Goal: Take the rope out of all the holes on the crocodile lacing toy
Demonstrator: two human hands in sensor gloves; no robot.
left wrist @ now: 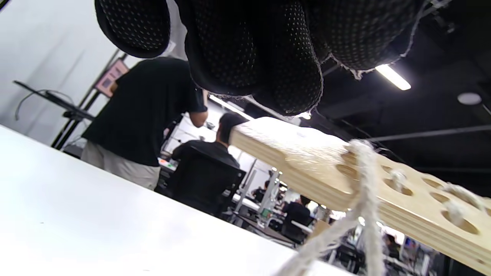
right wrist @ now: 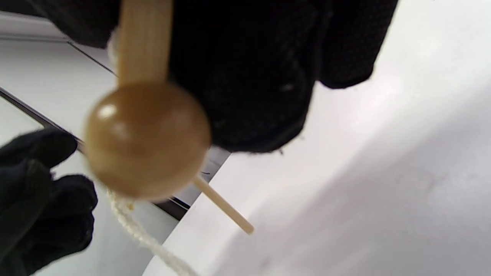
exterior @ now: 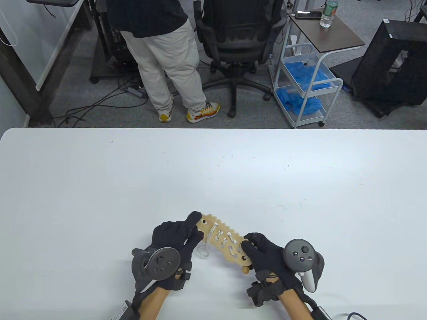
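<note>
The wooden crocodile lacing board (exterior: 224, 241) is held just above the white table (exterior: 213, 173), slanting from upper left to lower right. My left hand (exterior: 186, 233) grips its upper-left end, fingers (left wrist: 249, 53) curled over the wood (left wrist: 307, 153). My right hand (exterior: 255, 248) grips the lower-right end. White rope (exterior: 208, 240) is laced through several holes and hangs in a loop off the board's left side; it shows up close as rope (left wrist: 364, 184). A round wooden bead (exterior: 246, 269) sits below the right end, seen large as the bead (right wrist: 147, 140), with a thin wooden needle (right wrist: 224, 209) and rope (right wrist: 130, 226) behind it.
A person (exterior: 160, 50) stands beyond the table's far edge beside a black office chair (exterior: 238, 40). A white cart (exterior: 307, 83) with blue cloths stands at the right. Bare tabletop lies all around the hands.
</note>
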